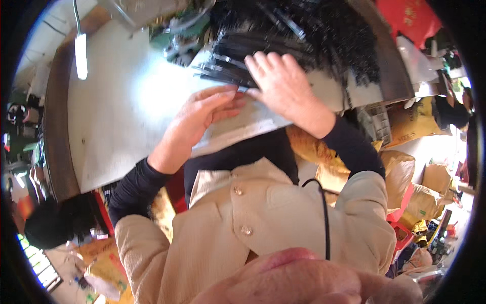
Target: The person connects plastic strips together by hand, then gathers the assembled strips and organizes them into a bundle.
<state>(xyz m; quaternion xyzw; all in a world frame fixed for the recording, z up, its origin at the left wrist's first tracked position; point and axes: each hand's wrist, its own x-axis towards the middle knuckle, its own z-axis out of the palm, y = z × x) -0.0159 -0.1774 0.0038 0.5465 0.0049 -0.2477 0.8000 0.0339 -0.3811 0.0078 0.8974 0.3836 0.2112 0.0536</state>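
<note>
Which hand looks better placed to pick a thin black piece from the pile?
Probably the right hand: its fingers overlap the black pile in this view. The left hand is over the pale tabletop, farther from most of the pile. Whether either holds something is unclear.

- Your left hand [205, 109], loosely curled, is above the pale tabletop [111, 126]; whether it grips anything is unclear.
- Your right hand [283, 88] spreads its fingers over the black strips [235, 50], its thumb near your left fingertips.
- Beyond your left hand, a green machine [185, 43] stands beside the strips.
</note>
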